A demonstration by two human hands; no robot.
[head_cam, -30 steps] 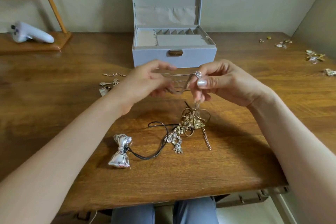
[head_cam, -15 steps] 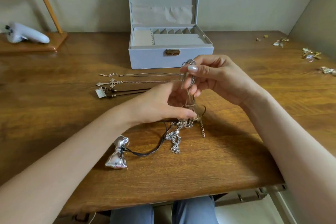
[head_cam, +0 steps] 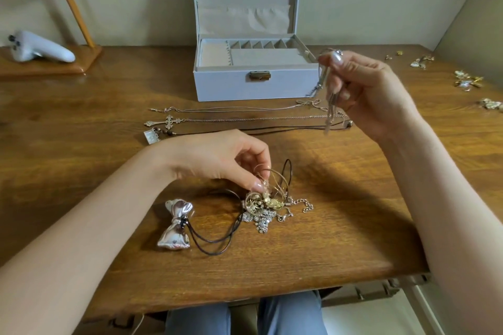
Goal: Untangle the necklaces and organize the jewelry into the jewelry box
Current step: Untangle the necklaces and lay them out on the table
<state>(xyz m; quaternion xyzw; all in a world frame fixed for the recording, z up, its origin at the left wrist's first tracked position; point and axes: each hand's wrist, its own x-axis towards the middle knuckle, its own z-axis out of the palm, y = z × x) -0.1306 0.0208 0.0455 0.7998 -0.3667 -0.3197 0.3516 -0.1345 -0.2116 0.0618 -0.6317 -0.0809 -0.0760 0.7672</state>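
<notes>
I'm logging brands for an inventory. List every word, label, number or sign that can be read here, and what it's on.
No readable text anywhere in this view.
Jewelry box: no lettering shows on its front or its metal clasp.
White controller: blurred, no marks legible.
Rectangular pendant: too small to tell whether it bears any writing.
</notes>
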